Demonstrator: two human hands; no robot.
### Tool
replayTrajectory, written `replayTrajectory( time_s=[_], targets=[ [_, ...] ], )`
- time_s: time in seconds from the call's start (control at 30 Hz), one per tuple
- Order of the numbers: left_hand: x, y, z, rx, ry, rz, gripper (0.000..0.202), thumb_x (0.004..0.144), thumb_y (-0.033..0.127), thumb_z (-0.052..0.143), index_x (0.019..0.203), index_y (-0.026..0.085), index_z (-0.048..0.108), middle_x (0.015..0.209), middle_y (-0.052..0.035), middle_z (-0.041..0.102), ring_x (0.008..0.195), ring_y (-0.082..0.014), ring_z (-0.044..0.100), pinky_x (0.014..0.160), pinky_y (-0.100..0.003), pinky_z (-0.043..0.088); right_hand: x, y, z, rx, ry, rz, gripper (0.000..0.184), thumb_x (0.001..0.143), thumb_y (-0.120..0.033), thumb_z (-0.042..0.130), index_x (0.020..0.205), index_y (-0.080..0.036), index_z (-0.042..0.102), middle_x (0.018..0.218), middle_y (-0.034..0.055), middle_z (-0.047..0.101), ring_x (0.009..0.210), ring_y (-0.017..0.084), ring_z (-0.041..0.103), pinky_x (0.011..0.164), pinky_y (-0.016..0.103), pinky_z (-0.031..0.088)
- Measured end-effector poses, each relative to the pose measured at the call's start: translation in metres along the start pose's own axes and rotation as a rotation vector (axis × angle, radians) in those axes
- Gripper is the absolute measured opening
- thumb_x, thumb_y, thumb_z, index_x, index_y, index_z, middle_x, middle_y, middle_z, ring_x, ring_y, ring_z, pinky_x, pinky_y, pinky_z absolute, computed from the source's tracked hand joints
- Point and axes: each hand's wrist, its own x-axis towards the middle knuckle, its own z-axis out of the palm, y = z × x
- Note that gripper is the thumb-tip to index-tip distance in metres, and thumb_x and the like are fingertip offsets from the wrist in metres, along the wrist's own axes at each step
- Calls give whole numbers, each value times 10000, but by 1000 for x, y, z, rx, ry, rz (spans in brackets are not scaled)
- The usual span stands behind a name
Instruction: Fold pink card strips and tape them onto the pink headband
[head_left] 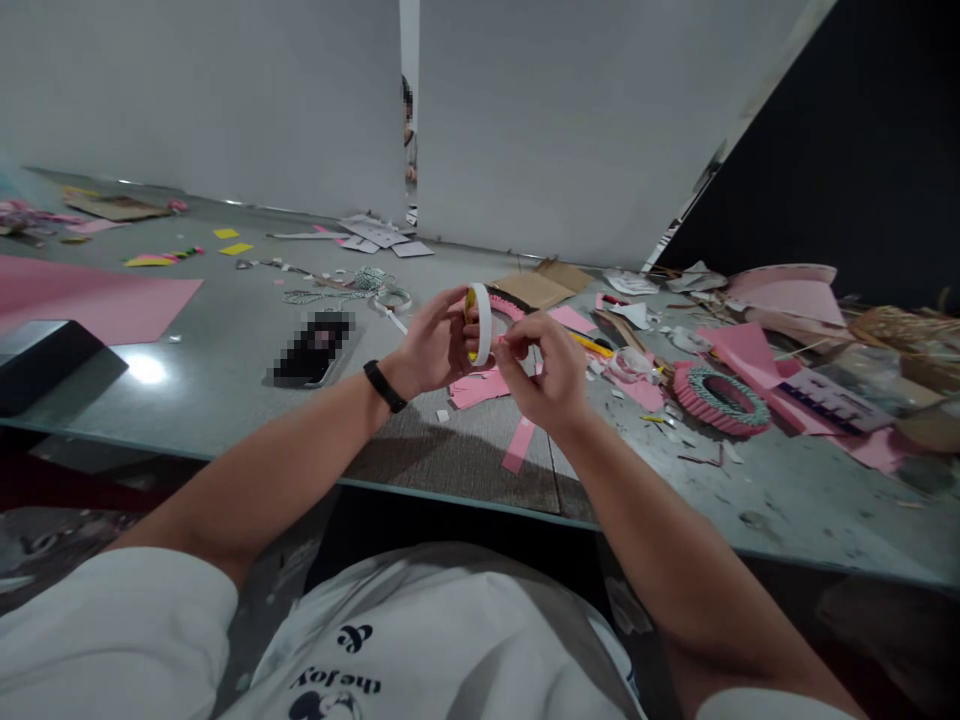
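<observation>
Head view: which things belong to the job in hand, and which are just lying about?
Job in hand: white tape roll, held by left hand and right hand; pink paper pieces beneath them.

Lying about: pleated pink paper ring; phone; twine spool; yellow sticky notes; pink card sheet.

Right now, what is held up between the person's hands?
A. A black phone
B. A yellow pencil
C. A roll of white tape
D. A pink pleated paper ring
C. The left hand grips the roll of white tape, which has a yellow core, while the right hand pinches at its edge.
</observation>
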Motion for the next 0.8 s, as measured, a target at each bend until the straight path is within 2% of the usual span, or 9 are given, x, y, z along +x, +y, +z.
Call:
replayTrajectory(
  time_s=[0.07,0.13,0.3,0.37,0.47,0.57,0.67,0.73,0.8],
  targets=[
    [1,-3,-1,3,2,1,711,949,943,625,769,257,577,704,-51,589,700,-260,714,627,-447,614,0,-1,2,29,-16,-40,173,1088,-449,679,1062,-283,638,890,38,699,752,207,625,692,385,540],
    [2,-6,-1,-13,12,-2,689,975,912,621,771,254,598,711,-59,617,711,-261,722,634,-446,621,-1,1,4,31,-28,-78,166,1063,-412,737,1137,-288,654,922,40,721,785,213,656,707,384,559],
    [1,-10,10,-142,11,-71,554,1042,747,676,830,236,634,757,-36,658,694,-191,690,650,-362,632,-2,3,4,24,-13,-71,210,1115,-462,707,1038,-273,660,933,62,746,797,219,684,717,389,570],
    [0,-13,14,-144,8,-107,512,1054,708,690,902,220,670,840,-34,706,737,-170,715,695,-332,646,-1,1,2,50,14,21,349,1144,-548,647,947,-261,648,887,61,732,782,212,681,718,384,561],
    [0,-17,16,26,40,-67,441,1036,625,783,1029,189,713,938,-35,745,780,-144,742,706,-275,634,0,0,1,247,82,267,485,1123,-668,652,872,-254,646,731,4,653,634,161,610,612,326,501],
    [3,-18,12,181,73,8,436,1028,541,837,1233,174,719,959,-34,766,744,-124,737,641,-231,593,3,4,3,513,73,532,566,1017,-773,751,806,-255,658,620,-35,586,491,123,509,472,282,413],
    [5,-17,7,266,76,40,529,1037,524,836,1410,185,677,889,-14,773,663,-120,728,584,-220,563,5,6,4,653,27,707,636,900,-838,831,738,-257,631,578,-44,566,435,109,463,399,270,379],
    [5,-16,6,332,29,66,482,1036,504,840,1362,178,703,813,0,755,615,-121,723,545,-210,537,6,6,4,702,13,775,649,866,-846,854,730,-258,616,577,-46,572,423,105,465,378,265,372],
    [5,-17,7,392,-59,97,333,1066,467,798,1186,161,746,759,-8,745,587,-119,716,531,-206,533,6,5,4,727,1,804,650,853,-849,863,741,-259,615,578,-50,573,423,105,482,374,259,373]
  ],
)
